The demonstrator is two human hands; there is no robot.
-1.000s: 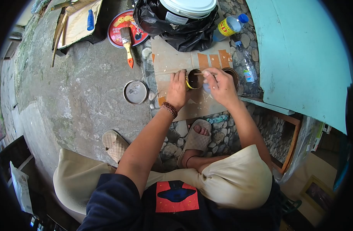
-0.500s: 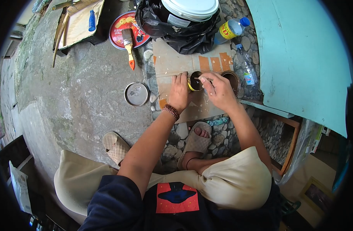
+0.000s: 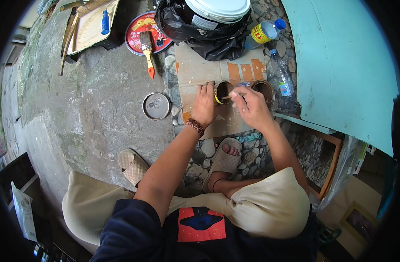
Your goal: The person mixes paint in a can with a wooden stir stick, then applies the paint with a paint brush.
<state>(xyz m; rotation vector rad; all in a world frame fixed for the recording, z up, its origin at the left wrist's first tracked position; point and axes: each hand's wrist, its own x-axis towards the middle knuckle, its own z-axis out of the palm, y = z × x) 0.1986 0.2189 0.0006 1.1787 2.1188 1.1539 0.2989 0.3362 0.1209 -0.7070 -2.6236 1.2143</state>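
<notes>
My left hand (image 3: 204, 105) is wrapped around the left side of a small yellow can (image 3: 216, 94) with dark contents, steadying it on a flattened cardboard sheet (image 3: 195, 61). Between the thumb and fingers of my right hand (image 3: 252, 105) is a thin stick (image 3: 226, 98), its far end inside the can's mouth. Just beyond that hand stands a larger open can (image 3: 266, 89) holding brown paint; the hand hides part of its left side. A round metal lid (image 3: 156, 106) lies on the concrete to the left.
A paintbrush (image 3: 148, 59) rests on a red cookie tin lid (image 3: 133, 37). Behind the cardboard, a white bucket (image 3: 219, 9) sits in a black plastic bag (image 3: 217, 48), with two plastic bottles (image 3: 263, 32) nearby. A paint tray (image 3: 88, 32) is far left; a turquoise panel (image 3: 339, 65) borders the right.
My right hand has shifted slightly right and down with the stick, which now leans toward the small can's near right rim. My left hand keeps its hold.
</notes>
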